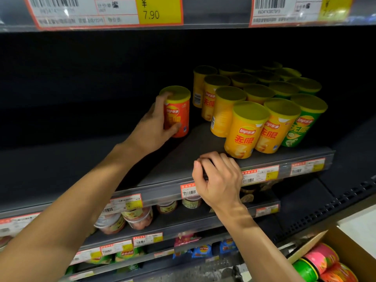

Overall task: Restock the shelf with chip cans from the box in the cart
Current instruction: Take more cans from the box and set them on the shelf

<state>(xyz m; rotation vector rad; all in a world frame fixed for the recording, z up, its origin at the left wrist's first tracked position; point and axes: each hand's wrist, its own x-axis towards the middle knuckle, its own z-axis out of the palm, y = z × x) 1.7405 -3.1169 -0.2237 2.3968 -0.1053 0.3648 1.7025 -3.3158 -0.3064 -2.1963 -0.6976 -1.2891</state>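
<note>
Presently the shelf (183, 159) is stocked only on its right side: a block of yellow cans (244, 129) stands upright in tight rows, labels to the aisle, with green cans (299, 127) closing the right end, likely so each flavour keeps its own lane. To the left the shelf board is bare and dark. At lower right the box (343, 239) is open, and more cans (321, 257) lie in it on their sides. The left hand (156, 127) grips an orange can (177, 112), fingers curled round its side and thumb low on the front; the can stands well apart from the yellow block, long axis near vertical, lid up, label forward, probably starting a new row. The right hand (217, 180) curls its fingers over the shelf's front lip, apparently for bracing, and holds no can.
</note>
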